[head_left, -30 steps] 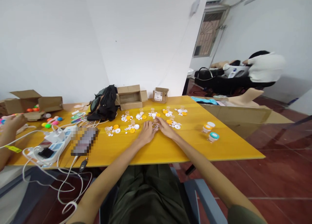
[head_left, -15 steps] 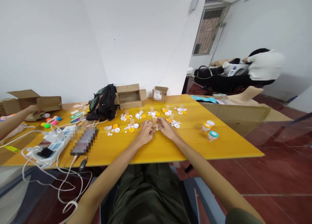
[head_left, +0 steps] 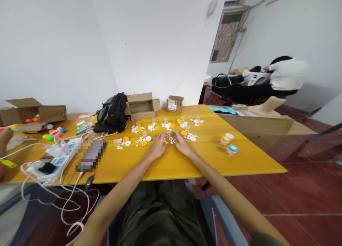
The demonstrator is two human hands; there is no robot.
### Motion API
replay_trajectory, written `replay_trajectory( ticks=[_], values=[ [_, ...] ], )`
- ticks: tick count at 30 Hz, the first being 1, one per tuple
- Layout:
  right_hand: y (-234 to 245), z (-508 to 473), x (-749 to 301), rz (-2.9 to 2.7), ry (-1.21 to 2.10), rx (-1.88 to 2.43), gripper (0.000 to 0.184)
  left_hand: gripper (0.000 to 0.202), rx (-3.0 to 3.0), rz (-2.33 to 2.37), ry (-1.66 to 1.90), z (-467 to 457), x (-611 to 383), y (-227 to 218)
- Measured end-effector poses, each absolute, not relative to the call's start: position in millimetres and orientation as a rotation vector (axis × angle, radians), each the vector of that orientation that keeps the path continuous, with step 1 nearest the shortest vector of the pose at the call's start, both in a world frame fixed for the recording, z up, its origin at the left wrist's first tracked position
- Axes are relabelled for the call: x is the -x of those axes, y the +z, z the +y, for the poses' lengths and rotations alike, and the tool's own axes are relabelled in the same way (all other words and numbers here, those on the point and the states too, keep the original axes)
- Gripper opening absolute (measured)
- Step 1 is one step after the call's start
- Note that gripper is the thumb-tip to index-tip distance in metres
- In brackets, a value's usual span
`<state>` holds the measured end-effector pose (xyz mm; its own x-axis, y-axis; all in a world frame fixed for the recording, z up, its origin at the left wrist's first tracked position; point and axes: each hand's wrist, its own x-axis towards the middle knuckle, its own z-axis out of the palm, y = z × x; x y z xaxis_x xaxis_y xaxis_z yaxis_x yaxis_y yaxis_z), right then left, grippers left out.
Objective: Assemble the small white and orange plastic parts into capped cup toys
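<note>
fingers (head_left: 161,140) bend beside small, scattered white pieces (head_left: 171,141); whether gripping any, i cannot tell.

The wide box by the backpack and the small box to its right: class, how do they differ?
Size: the wide box is clearly larger than the small box.
Label: the small box shows a white label; none shows on the wide box.
Flaps: the wide box's are spread far outward, unlike the small box's.
Shared: both are brown cardboard.

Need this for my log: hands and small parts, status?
Left hand, right hand flank small white parts; grip unclear. Possible obstacles: orange disc beside left hand, white disc beside right.
</note>
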<state>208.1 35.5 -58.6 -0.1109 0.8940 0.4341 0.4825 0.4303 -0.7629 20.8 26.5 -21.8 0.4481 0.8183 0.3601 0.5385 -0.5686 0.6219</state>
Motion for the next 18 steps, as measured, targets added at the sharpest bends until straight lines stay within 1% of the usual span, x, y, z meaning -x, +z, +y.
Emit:
replay_trajectory(
  ticks=[5, 11, 18],
  values=[
    [-55.4, 37.4, -205.7, -1.741, 0.636, 1.163, 0.053, 0.039, -2.27, 1.143, 0.916, 26.7, -20.9, -22.0],
    [-49.0, 47.5, -189.4, -1.603, 0.735, 1.111, 0.051, 0.024, -2.246, 1.165, 0.973, 27.6, -22.5, -22.0],
    [-42.2, 50.9, -182.2, -1.477, 0.773, 1.187, 0.044, 0.016, -2.25, 1.17, 0.963, 26.5, -23.2, -19.4]
  ],
)
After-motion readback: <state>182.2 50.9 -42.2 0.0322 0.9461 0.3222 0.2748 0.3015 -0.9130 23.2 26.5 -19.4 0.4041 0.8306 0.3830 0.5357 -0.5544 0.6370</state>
